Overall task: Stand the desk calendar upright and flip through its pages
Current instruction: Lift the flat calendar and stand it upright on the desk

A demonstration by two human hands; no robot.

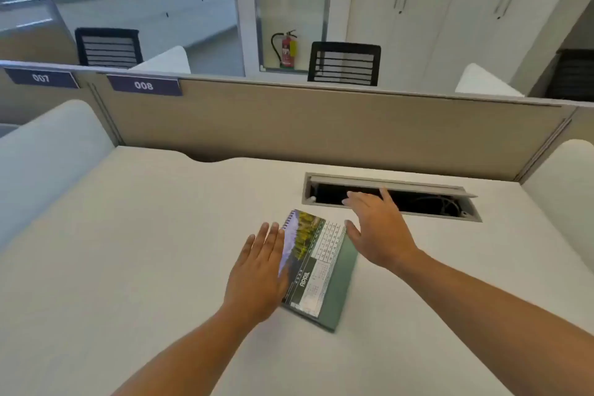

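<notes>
green-backed desk calendar (321, 267) lying flat, spiral edge far-left, long axis running near-to-far

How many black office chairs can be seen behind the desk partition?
3. One chair is at the far left near the window, one is beside the fire extinguisher, and one is at the right edge, partly cut off. Others may be hidden.

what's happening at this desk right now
A person is reaching with both bare hands for a desk calendar that lies flat on the white desk, its April page facing up. The left hand covers its spiral-bound edge, and the right hand, fingers spread, is beside its far edge. The calendar is not yet upright.
</notes>
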